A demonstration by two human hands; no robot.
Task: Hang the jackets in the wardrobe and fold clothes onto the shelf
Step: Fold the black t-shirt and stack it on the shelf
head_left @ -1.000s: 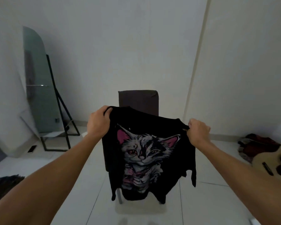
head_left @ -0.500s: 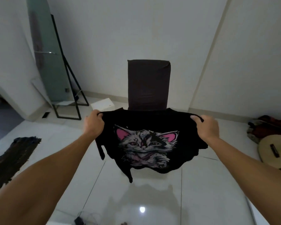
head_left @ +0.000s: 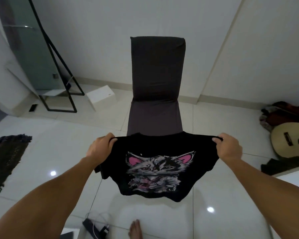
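A black T-shirt (head_left: 155, 169) with a cat print is held spread in the air over the white tiled floor (head_left: 55, 152), just in front of a dark chair (head_left: 155, 75) and clear of its seat. The left hand (head_left: 100, 147) grips one shoulder of the shirt with fingers curled round the cloth; the right hand (head_left: 229, 146) grips the other shoulder likewise. The shirt hangs flat, print facing the camera, with no fold in it yet. Neither wardrobe nor shelf is in view, so nothing can be confirmed as hung or stowed. A dark cloth (head_left: 7, 157) lies crumpled on the floor at left, and a heap of reddish clothing (head_left: 281, 114) sits by the wall at right beside a guitar (head_left: 290, 137); whether either holds a jacket cannot be told. Assessment: the task appears to be at an early stage. This shirt is at the opening-out step before folding, with folding, shelving and the remaining garments outstanding.
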